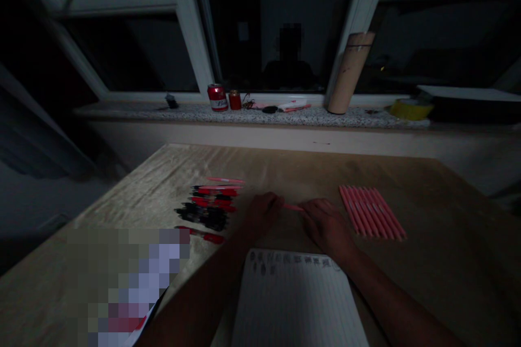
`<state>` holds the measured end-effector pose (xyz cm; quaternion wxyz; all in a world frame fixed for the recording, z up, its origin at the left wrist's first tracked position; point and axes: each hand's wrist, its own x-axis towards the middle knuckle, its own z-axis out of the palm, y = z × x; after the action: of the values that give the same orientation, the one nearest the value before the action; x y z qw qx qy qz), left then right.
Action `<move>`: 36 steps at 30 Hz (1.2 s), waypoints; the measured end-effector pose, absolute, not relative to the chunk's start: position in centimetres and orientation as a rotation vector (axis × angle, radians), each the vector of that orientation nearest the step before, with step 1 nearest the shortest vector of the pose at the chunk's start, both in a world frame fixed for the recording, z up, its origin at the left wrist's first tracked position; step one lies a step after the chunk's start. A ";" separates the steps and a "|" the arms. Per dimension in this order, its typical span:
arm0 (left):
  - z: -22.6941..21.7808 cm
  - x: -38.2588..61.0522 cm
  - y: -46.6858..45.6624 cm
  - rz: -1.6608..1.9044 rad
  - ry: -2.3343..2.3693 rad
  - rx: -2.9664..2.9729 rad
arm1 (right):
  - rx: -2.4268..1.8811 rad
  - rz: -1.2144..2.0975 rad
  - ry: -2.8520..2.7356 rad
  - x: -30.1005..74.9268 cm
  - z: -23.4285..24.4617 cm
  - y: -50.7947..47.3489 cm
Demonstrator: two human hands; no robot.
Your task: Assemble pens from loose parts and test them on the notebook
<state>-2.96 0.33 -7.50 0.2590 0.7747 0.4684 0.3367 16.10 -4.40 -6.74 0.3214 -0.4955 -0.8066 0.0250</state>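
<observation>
Window: dark panes in pale, straight frames, one dim silhouette reflected in the glass.
Windowsill: speckled, stone-like slab carrying a glossy red can, a small red jar, a tall tan cylinder and a yellow tape roll.
Bench: broad tan top, dull sheen, streaked at the left.
Notepad: white ruled paper, dark handwritten marks along its top, lying between the forearms.
Slim pink pen: smooth, straight, spanning the gap between the two hands, beyond the notepad.
Left hand: reaching forward, fingers curled, grip closed on the pen's left end.
Right hand: angled inward, fingers bent, grip closed on the right end.
Pink row: slender pens side by side, slanted, right of the right hand; about eight.
Mixed pile: black, red and pink pens overlapping left of the left hand; too tangled to count.
Loose pens: one pink pen at the pile's far side.
Counts: one notepad, one can, one jar, one cylinder, one tape roll.
</observation>
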 end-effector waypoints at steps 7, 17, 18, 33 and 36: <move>-7.4 -2.9 0.2 0.848 1.294 2.159 | -1.298 0.064 -2.108 16.2 -6.7 -4.4; -7.6 -3.1 0.3 0.947 1.278 2.014 | -1.305 0.054 -2.086 16.2 -7.2 -4.2; -7.6 -3.2 0.3 0.962 1.278 1.984 | -1.312 0.064 -2.080 16.2 -7.2 -4.3; -7.0 -4.4 0.7 1.321 1.446 1.677 | -1.347 0.059 -2.016 16.3 -7.0 -4.3; -7.0 -4.3 0.9 1.356 1.502 1.650 | -1.385 0.048 -2.014 16.4 -7.2 -4.2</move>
<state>-4.33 0.86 -6.97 0.2622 0.6097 0.5552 0.5013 16.41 -4.21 -7.20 0.3414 -0.5324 -0.7744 0.0185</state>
